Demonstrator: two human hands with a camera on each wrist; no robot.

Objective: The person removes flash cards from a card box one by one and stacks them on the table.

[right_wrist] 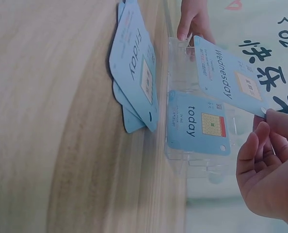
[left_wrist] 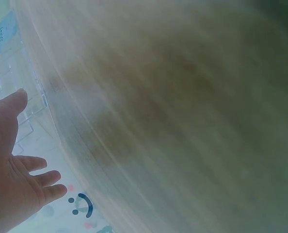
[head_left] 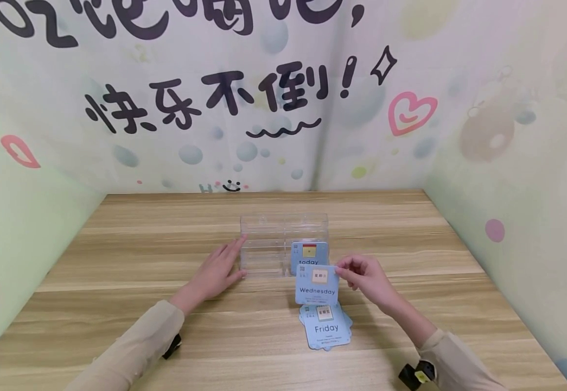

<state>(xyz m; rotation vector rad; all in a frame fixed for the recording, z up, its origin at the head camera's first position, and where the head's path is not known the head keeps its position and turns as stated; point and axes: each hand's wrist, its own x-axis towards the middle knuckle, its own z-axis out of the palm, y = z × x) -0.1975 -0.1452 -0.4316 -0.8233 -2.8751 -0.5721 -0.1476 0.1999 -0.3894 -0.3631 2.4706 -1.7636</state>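
Note:
A clear plastic organiser (head_left: 268, 244) stands mid-table; a blue "today" card (head_left: 309, 256) stands in its front right slot. My right hand (head_left: 361, 274) pinches a blue "Wednesday" card (head_left: 317, 285) by its right edge, held upright just in front of the organiser. In the right wrist view the Wednesday card (right_wrist: 229, 77) hangs above the today card (right_wrist: 198, 124). A small stack of blue cards topped by "Friday" (head_left: 325, 325) lies flat nearer me. My left hand (head_left: 222, 269) rests flat against the organiser's left side, fingers straight (left_wrist: 15, 104).
The wooden table (head_left: 117, 260) is boxed in by printed walls at the back and both sides. The left wrist view is mostly a blurred table surface.

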